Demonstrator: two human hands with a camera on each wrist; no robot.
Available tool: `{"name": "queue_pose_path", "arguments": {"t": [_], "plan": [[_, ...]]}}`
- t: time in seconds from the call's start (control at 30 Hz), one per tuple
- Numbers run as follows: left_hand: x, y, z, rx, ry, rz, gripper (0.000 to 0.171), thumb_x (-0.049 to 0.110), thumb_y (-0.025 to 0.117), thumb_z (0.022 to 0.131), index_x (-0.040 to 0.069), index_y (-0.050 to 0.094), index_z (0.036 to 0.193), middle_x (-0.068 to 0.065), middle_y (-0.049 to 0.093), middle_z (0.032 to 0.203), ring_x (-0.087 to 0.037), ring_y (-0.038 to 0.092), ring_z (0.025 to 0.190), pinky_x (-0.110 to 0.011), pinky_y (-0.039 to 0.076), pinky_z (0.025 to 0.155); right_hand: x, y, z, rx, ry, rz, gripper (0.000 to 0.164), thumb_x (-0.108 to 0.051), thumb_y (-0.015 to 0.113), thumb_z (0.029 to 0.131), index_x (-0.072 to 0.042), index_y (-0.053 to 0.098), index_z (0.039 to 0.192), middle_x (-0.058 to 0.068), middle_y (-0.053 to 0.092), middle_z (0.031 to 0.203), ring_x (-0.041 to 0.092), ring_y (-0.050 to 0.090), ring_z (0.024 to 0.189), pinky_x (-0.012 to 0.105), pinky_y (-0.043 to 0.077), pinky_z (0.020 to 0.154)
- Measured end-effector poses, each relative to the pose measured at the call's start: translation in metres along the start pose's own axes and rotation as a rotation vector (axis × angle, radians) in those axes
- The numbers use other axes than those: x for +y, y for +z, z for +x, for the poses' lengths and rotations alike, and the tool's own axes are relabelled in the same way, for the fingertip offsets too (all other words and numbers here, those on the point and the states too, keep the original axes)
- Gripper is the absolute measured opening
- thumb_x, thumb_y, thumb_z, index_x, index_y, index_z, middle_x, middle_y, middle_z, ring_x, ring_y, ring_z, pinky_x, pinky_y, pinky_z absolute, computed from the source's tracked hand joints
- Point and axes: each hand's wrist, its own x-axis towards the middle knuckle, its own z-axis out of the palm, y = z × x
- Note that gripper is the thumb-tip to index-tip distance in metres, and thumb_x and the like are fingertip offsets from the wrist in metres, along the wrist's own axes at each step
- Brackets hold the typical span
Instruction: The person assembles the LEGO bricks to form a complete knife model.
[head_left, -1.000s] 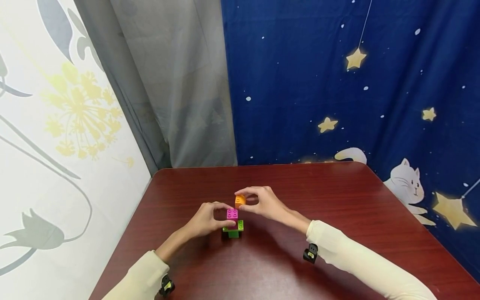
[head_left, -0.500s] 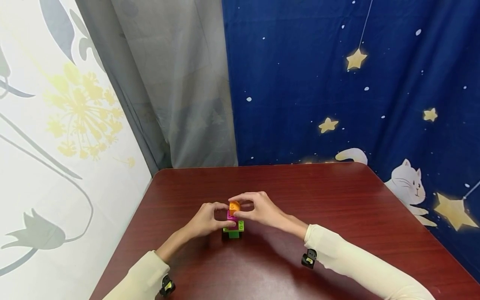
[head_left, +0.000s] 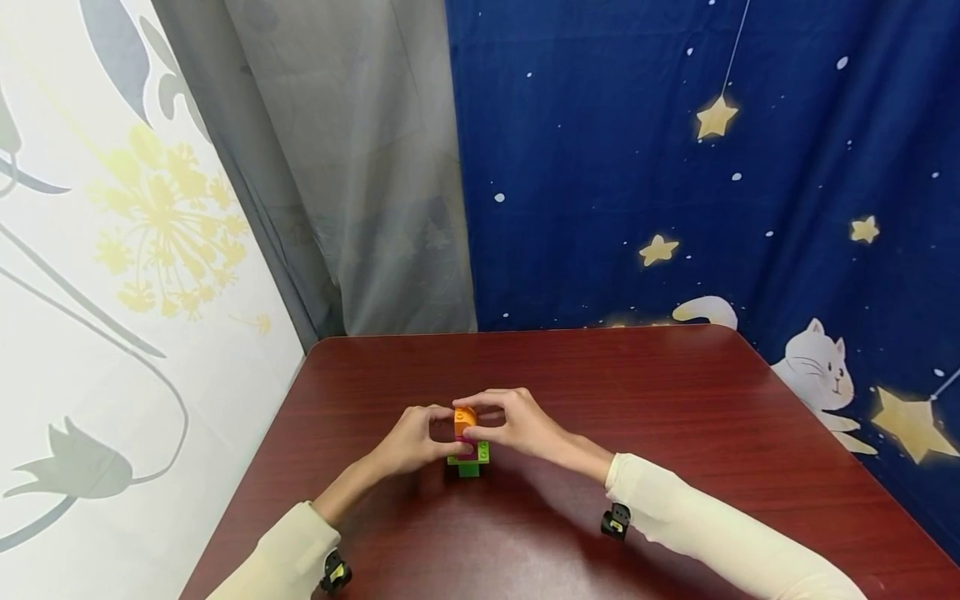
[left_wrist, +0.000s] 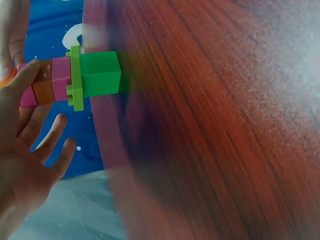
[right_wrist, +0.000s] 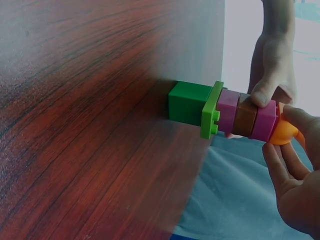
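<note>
A tower of toy building blocks stands on the table. Its base is a dark green block [right_wrist: 189, 103], topped by a thin light green plate [right_wrist: 211, 111]. Above the plate come a pink block [right_wrist: 228, 111], a brown block [right_wrist: 245, 115] and another pink block [right_wrist: 264, 121]. My left hand [head_left: 411, 440] grips the tower's upper part from the left, thumb and fingers around the brown and upper pink blocks. From the right, my right hand [head_left: 522, 423] pinches an orange block [right_wrist: 284, 131] with a rounded side, which sits against the upper pink block at the top.
The dark red wooden table [head_left: 615, 375] extends around the tower. Behind it hang a grey curtain [head_left: 390, 208] and a blue star-patterned curtain [head_left: 585, 167]. A white patterned panel [head_left: 90, 333] borders the left side.
My right hand has moved left and down, bringing the orange block from above and right of the tower onto the upper pink block. My left hand has kept its hold.
</note>
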Motion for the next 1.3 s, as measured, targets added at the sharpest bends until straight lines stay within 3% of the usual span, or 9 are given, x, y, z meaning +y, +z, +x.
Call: {"name": "queue_pose_path", "arguments": {"t": [0.53, 0.8, 1.0, 1.3], "plan": [[-0.003, 0.000, 0.001, -0.007, 0.021, 0.004, 0.040, 0.036, 0.087, 0.086, 0.014, 0.077, 0.118, 0.004, 0.076, 0.113, -0.015, 0.068, 0.107, -0.049, 0.056, 0.095, 0.012, 0.006, -0.004, 0.077, -0.108, 0.018, 0.043, -0.012, 0.085, 0.088, -0.010, 0.073, 0.129, 0.000, 0.075, 0.115, 0.014, 0.073, 0.103, 0.027, 0.059, 0.086], [-0.001, 0.002, -0.001, -0.014, 0.009, 0.012, 0.038, 0.032, 0.088, 0.086, 0.015, 0.077, 0.117, 0.007, 0.076, 0.111, -0.012, 0.068, 0.104, -0.041, 0.057, 0.092, 0.020, 0.014, -0.008, 0.108, -0.142, 0.120, 0.045, -0.006, 0.086, 0.085, -0.005, 0.073, 0.128, 0.009, 0.075, 0.118, 0.023, 0.074, 0.104, 0.043, 0.061, 0.084], [-0.001, 0.004, -0.002, -0.014, 0.009, -0.004, 0.037, 0.030, 0.088, 0.085, 0.016, 0.076, 0.118, 0.007, 0.075, 0.111, -0.009, 0.068, 0.104, -0.040, 0.057, 0.093, 0.024, 0.019, -0.013, 0.118, -0.145, 0.101, 0.048, -0.010, 0.085, 0.086, -0.009, 0.072, 0.132, 0.004, 0.074, 0.116, 0.015, 0.073, 0.104, 0.037, 0.060, 0.086], [-0.002, 0.006, -0.004, -0.004, 0.046, 0.020, 0.037, 0.034, 0.085, 0.088, 0.014, 0.075, 0.117, 0.002, 0.076, 0.109, -0.012, 0.070, 0.100, -0.044, 0.059, 0.087, 0.029, 0.022, -0.016, 0.115, -0.158, 0.124, 0.050, -0.010, 0.082, 0.089, -0.010, 0.068, 0.137, 0.003, 0.073, 0.117, 0.016, 0.073, 0.104, 0.035, 0.060, 0.086]]}}
